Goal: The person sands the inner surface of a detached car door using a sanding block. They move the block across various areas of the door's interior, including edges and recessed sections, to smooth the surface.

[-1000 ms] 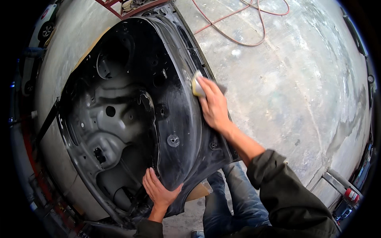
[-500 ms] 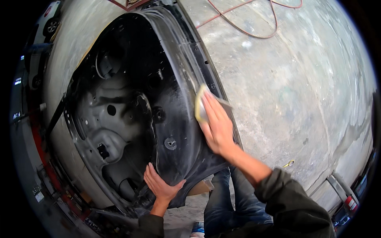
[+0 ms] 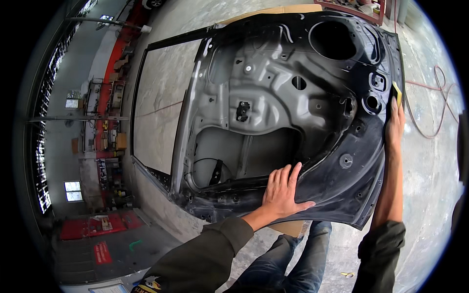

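A black car door panel (image 3: 249,73), with stamped recesses, holes and an open window frame at its left, lies raised above the floor. My right hand (image 3: 394,122) grips a yellow sanding pad (image 3: 397,89) at the panel's right edge, its fingers pointing away from me. My left hand (image 3: 286,190) rests near the panel's lower edge, fingers lying along the metal and thumb spread to the right. Cardboard (image 3: 283,228) shows under the door.
A red metal cart (image 3: 361,10) stands beyond the door. A red hose (image 3: 422,134) loops on the concrete floor at right. Red and grey panels (image 3: 93,224) sit at lower left, stocked shelving (image 3: 90,134) farther left. My legs show below the door.
The view has turned left, shifting the door rightward in frame and exposing its window frame. My right hand moved toward me, then away up the edge; my left stayed on the panel.
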The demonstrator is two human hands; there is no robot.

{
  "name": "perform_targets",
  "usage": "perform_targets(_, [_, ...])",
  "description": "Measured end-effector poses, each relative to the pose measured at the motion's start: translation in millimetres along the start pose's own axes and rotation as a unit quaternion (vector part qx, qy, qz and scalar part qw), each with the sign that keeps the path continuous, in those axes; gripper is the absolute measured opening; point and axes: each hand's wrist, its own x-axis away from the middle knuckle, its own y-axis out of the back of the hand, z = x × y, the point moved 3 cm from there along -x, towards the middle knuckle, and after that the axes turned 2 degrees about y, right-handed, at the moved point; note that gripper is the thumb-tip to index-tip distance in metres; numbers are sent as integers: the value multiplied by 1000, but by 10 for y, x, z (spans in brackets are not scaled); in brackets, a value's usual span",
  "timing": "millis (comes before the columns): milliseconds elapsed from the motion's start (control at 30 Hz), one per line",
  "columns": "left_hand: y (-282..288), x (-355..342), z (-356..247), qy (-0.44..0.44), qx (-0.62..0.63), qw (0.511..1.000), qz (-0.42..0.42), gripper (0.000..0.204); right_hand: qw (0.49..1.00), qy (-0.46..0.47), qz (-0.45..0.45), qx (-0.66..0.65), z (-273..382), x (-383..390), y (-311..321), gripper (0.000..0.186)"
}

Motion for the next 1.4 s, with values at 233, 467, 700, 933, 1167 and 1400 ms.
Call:
perform_targets(233, [34,-125,-107,13,17,999,-32,102,969,67,-76,226,581,2225,-307,61])
perform_targets(467, [53,-80,-1,25,39,998,-44,86,937,152,53,309,691,800,-99,59])
perform_targets(700, [12,-94,39,75,68,993,-52,69,824,236,205,472,1058,1955,-394,77])
perform_targets(933, [-1,-93,122,100,110,981,-128,54,789,328,331,401,1303,1700,-233,54])
perform_targets(1167, [-67,-74,125,139,237,948,-159,45,734,329,305,510,1329,1691,-515,70])
perform_targets(1400, [58,290,153,51,134,978,-149,55,670,419,434,433,1394,1501,-506,61])
